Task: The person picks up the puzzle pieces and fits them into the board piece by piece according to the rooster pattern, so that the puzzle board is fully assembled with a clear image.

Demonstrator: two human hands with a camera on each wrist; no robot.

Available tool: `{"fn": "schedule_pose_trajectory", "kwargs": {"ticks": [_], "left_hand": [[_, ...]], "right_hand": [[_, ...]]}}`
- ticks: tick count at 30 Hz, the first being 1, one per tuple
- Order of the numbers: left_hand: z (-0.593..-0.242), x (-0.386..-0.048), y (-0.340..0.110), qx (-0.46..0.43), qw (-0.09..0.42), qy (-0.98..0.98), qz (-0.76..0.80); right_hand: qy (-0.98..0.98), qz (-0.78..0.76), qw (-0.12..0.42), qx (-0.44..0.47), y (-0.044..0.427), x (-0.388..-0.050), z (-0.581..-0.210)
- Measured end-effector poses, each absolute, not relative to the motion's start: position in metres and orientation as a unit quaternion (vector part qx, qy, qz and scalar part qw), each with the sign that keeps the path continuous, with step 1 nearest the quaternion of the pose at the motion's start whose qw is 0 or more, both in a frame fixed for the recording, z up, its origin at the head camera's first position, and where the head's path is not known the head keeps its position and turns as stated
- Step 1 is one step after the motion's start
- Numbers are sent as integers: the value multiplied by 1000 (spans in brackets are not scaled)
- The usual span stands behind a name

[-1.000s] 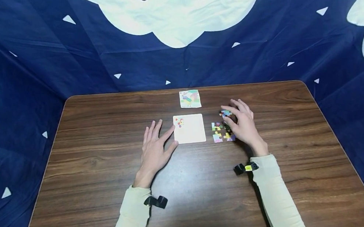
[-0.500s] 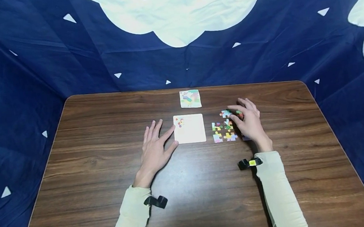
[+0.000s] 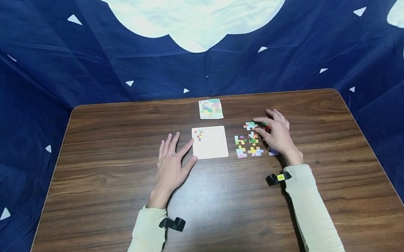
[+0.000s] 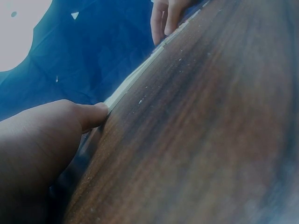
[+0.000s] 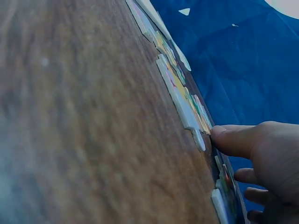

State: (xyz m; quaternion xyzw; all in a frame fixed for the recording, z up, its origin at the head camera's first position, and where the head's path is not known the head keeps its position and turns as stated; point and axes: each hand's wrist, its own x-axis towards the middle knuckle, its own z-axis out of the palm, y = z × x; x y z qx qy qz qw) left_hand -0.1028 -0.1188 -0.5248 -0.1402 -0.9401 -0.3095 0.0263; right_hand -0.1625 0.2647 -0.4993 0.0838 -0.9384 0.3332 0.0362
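A white square board (image 3: 210, 145) with a small coloured patch at its upper left lies on the table. My left hand (image 3: 170, 172) is spread flat, its thumb and index fingertips at the board's left edge; the left wrist view shows the thumb (image 4: 93, 115) against that edge. Right of the board lie several jigsaw pieces, among them a blue one (image 3: 250, 126) and a yellow one (image 3: 255, 151). My right hand (image 3: 278, 134) is over the right-hand pieces, thumb and index apart beside the blue one, partly covering others. In the right wrist view its thumb (image 5: 236, 140) is close to the pieces (image 5: 176, 95).
A small picture card (image 3: 210, 109) lies beyond the board, near the far edge of the brown wooden table (image 3: 113, 123). A dark blue cloth (image 3: 89, 72) with white shapes hangs behind the table and on both sides.
My right hand has moved to the right and slightly back, uncovering pieces in the middle of the group. It has barely shifted since half a second ago. My left hand has stayed at the board.
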Motion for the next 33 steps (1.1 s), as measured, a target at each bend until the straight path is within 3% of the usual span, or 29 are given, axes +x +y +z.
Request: {"fn": "schedule_pose_trajectory", "kwargs": {"ticks": [16,25,33], "left_hand": [[-522,-102,-120,-138,24,-940,-312],[-522,-103,-119,-137,20,-942,-307],[-523,-103,-119,-137,20,-943,-303]], "right_hand": [[-940,325,54,85,263,-163,-500],[-932,336,106,87,262,-163,-496],[-921,351,121,120,242,-159,-484]]}}
